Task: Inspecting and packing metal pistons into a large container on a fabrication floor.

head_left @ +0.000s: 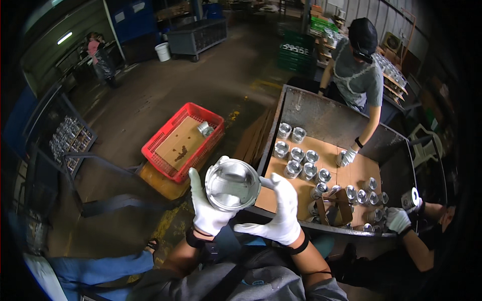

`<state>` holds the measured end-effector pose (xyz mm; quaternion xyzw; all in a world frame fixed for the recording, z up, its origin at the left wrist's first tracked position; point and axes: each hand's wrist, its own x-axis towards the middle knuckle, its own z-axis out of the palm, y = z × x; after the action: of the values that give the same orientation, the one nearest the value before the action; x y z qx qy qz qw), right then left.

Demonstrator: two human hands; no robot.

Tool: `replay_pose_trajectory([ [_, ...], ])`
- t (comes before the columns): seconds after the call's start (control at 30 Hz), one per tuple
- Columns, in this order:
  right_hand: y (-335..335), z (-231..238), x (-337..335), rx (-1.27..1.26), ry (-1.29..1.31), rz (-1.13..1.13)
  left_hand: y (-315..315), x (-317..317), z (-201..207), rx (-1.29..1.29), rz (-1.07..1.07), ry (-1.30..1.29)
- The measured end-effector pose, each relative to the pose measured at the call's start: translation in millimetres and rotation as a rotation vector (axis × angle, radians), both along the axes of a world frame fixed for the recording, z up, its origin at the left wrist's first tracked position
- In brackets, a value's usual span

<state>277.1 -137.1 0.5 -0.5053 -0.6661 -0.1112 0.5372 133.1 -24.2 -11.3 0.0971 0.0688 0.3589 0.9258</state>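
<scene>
Round silver part (232, 184) between white-gloved left fingers (196, 186) and right fingers (284, 193)

Dim, scuffed brown-grey floor (125, 113) stretching away here, worn yellow lines (233, 118) cutting across it. Upper left now, a lit tube (64, 38) glowing in a shadowy bay (55, 25), a pale post (114, 30) at its edge, and just right of that a blue wall (131, 27) with a pale sheet (119, 16) on it! In front, a white bucket (162, 52), and beside it a grey cabinet (197, 40) on wheels. Swing right: stacked green crates (295, 59), a ribbed pale wall (374, 9) at the back, and a white chair (427, 150) tucked in the gloom.
</scene>
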Motion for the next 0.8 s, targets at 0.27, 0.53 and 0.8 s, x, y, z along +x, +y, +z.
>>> replay_pose_trajectory([
  [0.27, -4, -6, -1, -0.148, 0.281, 0.058, 12, -8, -18, 0.067, -0.171, -0.35],
  [0.53, -1, -14, 0, -0.242, 0.13, 0.085, 18, -8, -25, 0.048, -0.29, -0.59],
  [0.8, -6, -24, 2, -0.257, 0.402, 0.194, 15, -18, -29, 0.272, 0.152, 0.057],
])
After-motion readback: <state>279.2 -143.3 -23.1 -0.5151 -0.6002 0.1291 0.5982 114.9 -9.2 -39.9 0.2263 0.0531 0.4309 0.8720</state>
